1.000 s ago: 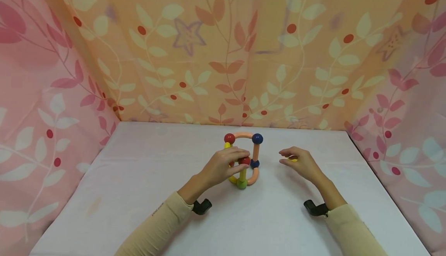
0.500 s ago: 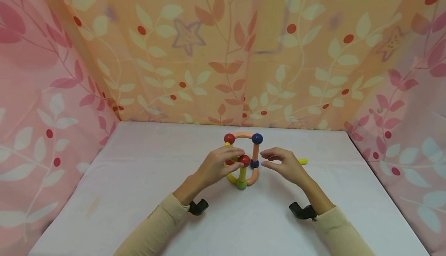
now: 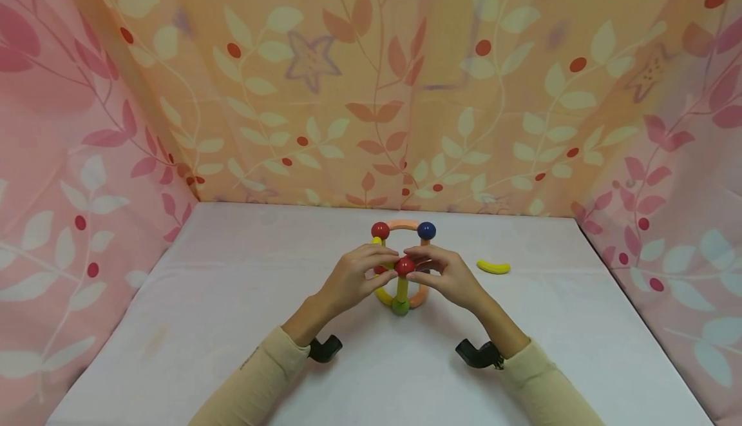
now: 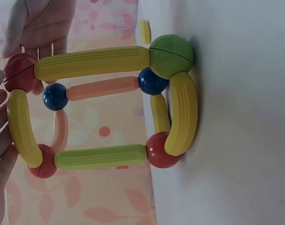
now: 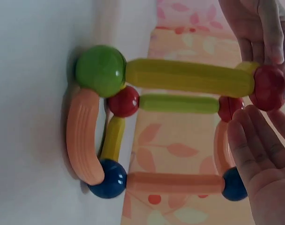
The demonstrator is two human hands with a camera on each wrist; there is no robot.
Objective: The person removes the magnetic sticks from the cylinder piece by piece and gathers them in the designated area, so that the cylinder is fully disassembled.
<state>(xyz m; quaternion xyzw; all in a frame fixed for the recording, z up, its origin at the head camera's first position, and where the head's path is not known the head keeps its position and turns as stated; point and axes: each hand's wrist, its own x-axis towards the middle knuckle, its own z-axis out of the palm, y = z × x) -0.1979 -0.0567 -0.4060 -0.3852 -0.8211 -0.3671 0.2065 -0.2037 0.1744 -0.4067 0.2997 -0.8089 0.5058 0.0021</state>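
Observation:
A toy frame of rods and balls stands on the table, with a green ball at its near foot. A straight yellow rod rises from that ball to a red ball. At the red ball's left side are the fingertips and thumb of my left hand. My right hand has its fingertips at the ball's right, the fingers fairly straight in the right wrist view. A curved yellow rod joins this ball to another red ball, close to my left fingers. Blue balls and peach rods form the other side.
A loose curved yellow rod lies on the white table, right of my right hand. Patterned cloth encloses the table's back and sides. A dark curved attachment sits at my right wrist, another at my left.
My right hand has moved left, from beside the loose yellow rod to the red ball. My left hand has drawn back slightly leftward; the toy frame stands where it was.

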